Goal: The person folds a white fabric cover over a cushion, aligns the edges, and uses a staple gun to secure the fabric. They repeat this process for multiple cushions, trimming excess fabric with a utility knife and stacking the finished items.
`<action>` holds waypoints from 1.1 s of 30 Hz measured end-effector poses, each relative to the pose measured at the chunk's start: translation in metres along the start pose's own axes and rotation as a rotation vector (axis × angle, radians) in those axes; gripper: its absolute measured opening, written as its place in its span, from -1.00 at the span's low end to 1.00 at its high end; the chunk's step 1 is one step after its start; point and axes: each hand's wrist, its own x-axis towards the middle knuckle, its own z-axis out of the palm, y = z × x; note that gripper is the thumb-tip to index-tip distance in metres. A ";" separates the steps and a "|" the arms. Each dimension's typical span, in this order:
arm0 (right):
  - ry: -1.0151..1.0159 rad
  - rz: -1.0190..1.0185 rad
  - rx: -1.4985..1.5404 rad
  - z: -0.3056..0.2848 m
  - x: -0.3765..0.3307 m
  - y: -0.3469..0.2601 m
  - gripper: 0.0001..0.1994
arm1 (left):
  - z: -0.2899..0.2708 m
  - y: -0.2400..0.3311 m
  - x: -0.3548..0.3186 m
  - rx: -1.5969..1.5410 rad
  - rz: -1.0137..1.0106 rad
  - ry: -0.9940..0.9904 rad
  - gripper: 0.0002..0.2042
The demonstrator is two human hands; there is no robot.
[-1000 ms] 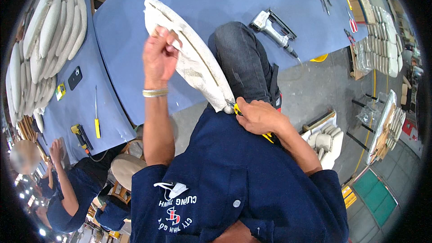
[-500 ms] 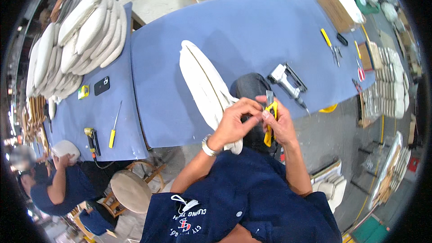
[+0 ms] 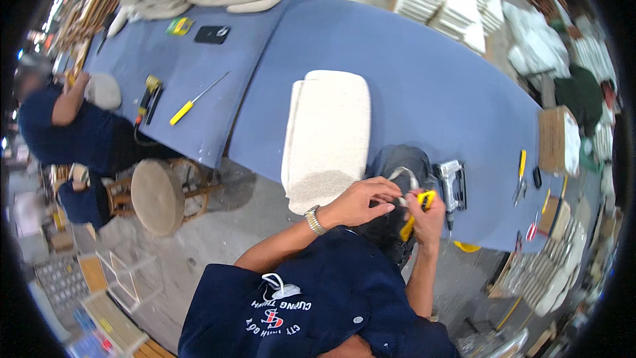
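Observation:
My right hand (image 3: 427, 217) is closed around a yellow utility knife (image 3: 408, 228). Just left of it, my left hand (image 3: 364, 203) reaches across with thumb and fingers apart, a metal watch on its wrist. A narrow pale strip (image 3: 404, 172), perhaps fabric, loops up by my fingertips; whether either hand pinches it is hard to see. Beneath my hands is a dark-clothed leg (image 3: 391, 159). Two cream padded seat pieces (image 3: 329, 136) lie stacked at the edge of the blue-covered table (image 3: 424, 86), beside my left hand.
A pneumatic stapler (image 3: 452, 189) lies right of my hands. Farther right are a yellow-handled tool (image 3: 522, 162), red-handled scissors (image 3: 531, 231) and a cardboard box (image 3: 555, 139). On the left table are a phone (image 3: 212, 34) and a screwdriver (image 3: 182, 113); a co-worker (image 3: 73, 119) sits beyond.
My view has swung, shifting the table scene. The seat pieces, formerly edge-on, now show a broad face. The knife's blade, visible before, is hidden, and a pale strip now shows by my fingers.

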 end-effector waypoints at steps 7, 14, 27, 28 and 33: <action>0.171 -0.037 -0.093 -0.063 0.005 0.007 -0.84 | -0.035 -0.058 -0.015 0.610 -0.065 0.223 -0.68; -0.192 0.020 -0.361 -0.036 -0.021 -0.024 -0.84 | -0.051 -0.055 -0.023 0.135 -0.065 0.090 -0.54; 0.149 -0.126 -0.267 -0.029 -0.102 -0.051 -0.81 | 0.027 -0.011 -0.045 -0.228 -0.087 -0.355 -0.65; 0.194 -0.101 -0.257 -0.033 -0.112 -0.041 -0.81 | 0.026 -0.013 -0.045 -0.221 -0.101 -0.368 -0.67; 0.277 -0.033 -0.264 -0.027 -0.158 -0.001 -0.77 | 0.031 -0.021 -0.048 -0.052 -0.174 -0.445 -0.76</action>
